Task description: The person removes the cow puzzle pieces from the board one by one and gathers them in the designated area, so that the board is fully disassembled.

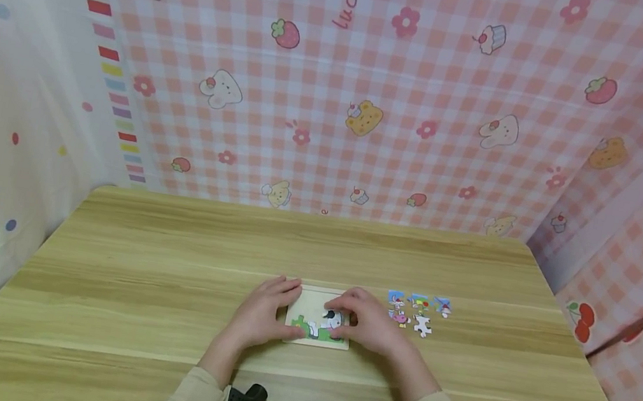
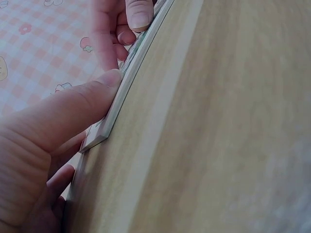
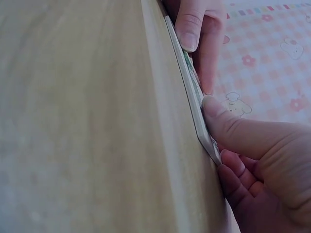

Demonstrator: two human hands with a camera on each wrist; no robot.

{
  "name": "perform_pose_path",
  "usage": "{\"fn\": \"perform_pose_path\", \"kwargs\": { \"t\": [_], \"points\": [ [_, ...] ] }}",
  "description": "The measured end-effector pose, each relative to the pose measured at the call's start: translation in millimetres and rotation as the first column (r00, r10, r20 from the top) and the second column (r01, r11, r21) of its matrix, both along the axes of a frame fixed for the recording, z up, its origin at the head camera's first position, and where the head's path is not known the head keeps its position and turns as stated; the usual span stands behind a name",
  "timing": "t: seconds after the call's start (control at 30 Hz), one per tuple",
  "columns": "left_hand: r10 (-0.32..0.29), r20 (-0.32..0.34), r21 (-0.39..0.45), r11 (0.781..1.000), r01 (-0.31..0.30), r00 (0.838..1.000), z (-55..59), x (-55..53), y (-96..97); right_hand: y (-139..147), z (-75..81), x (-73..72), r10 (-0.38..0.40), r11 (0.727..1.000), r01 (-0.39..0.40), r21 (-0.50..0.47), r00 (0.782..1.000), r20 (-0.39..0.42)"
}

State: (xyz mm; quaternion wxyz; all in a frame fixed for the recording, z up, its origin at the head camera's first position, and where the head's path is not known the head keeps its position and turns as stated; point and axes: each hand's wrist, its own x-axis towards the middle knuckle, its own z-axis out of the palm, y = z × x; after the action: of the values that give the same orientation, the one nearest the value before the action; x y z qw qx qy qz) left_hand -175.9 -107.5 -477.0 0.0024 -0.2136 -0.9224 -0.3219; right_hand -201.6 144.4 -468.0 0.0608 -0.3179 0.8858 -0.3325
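A light wooden puzzle board (image 1: 315, 343) lies flat on the table, with joined pieces showing green ground and a white animal with a black patch (image 1: 334, 317). My left hand (image 1: 261, 312) holds the board by its left side, thumb on the front edge and fingers at the back left corner. From the right, my right hand (image 1: 372, 324) arches over the board. Its thumb and fingertips pinch a puzzle piece (image 1: 335, 323) at the right of the picture. The fingers partly hide that piece, so its outline is unclear.
Several loose puzzle pieces (image 1: 418, 302) lie right of the board, beyond the right hand, with a mostly white piece (image 1: 422, 326) nearest. The wooden table (image 1: 156, 272) ends at a pink checked cloth (image 1: 331, 145). Black wrist mounts (image 1: 248, 400) sit on both forearms.
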Motion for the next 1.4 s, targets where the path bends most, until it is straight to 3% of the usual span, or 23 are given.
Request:
{"fn": "perform_pose_path", "kwargs": {
  "t": [0.37,1.0,1.23,1.4],
  "points": [
    [0.009,0.009,-0.001,1.0,-0.009,1.0,-0.5,0.4,0.5,-2.3,4.2,-0.6,-0.001,0.999,0.001,0.048,1.0,-0.014],
    [0.002,-0.006,-0.003,1.0,-0.002,1.0,-1.7,-0.2,-0.2,-4.0,2.3,1.1,-0.027,0.999,0.029,0.045,0.999,-0.038],
    [-0.004,-0.013,-0.001,1.0,0.004,1.0,-1.7,0.0,-0.2,-4.6,1.7,1.8,-0.068,0.998,0.068,0.007,0.998,-0.002],
    [-0.005,-0.011,0.002,1.0,0.005,1.0,-0.4,-0.2,0.3,-2.1,0.0,1.0,-0.044,0.998,0.044,-0.038,0.999,-0.015]
  ]
}}
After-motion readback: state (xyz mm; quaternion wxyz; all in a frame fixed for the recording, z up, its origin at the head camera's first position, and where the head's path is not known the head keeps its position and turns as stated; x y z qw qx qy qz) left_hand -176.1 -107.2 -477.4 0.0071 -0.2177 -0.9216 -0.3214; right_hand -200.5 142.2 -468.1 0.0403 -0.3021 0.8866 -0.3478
